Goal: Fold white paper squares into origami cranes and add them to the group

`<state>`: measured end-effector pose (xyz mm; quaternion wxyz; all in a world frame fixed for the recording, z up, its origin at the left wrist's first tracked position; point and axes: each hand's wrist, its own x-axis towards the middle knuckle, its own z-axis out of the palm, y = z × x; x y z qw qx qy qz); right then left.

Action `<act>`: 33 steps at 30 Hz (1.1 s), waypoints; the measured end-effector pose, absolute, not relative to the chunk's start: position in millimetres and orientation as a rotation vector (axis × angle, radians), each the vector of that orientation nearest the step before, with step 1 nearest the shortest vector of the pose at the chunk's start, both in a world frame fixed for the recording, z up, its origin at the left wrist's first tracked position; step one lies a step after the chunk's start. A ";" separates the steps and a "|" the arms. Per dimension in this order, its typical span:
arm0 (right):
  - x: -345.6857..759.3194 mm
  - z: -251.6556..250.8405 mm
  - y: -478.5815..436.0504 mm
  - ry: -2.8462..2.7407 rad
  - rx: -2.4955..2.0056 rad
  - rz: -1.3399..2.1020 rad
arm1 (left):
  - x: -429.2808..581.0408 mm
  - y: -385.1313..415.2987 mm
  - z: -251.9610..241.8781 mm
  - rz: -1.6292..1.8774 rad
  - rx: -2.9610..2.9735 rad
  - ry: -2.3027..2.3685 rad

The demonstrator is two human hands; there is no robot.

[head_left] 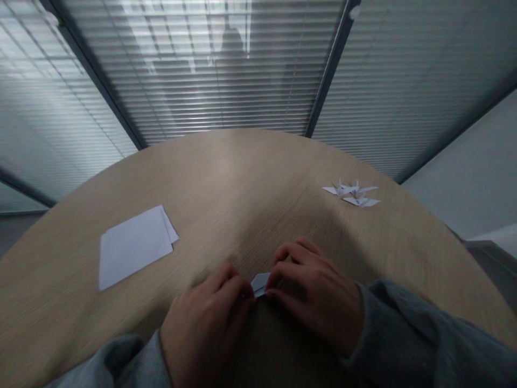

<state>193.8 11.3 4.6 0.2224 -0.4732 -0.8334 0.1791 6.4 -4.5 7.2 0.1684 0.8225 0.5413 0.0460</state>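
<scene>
A small folded piece of white paper [259, 282] lies on the round wooden table [226, 183], close to its near edge. My left hand [205, 323] pinches its left side with curled fingers. My right hand [313, 291] presses and pinches its right side, fingers bent over it. Most of the paper is hidden under my fingers. Both arms wear grey sleeves.
A stack of white square paper sheets [135, 245] rests on the table's left side. Folded paper cranes [353, 194] sit in a small group at the far right. Glass walls with closed blinds [210, 70] rise behind the table.
</scene>
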 end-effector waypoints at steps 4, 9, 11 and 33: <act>190.8 6.9 9.9 -2.198 -1.491 0.562 | 10.0 -3.2 15.1 0.002 2.166 1.589; 188.0 6.3 8.0 -2.122 -1.585 0.605 | 9.9 -2.4 19.4 -0.014 2.058 1.576; 187.4 5.8 7.2 -2.114 -1.602 0.599 | 9.8 -1.8 19.8 -0.025 2.051 1.575; 182.0 2.4 1.6 -2.128 -1.600 0.491 | 7.9 2.5 15.9 0.052 2.113 1.492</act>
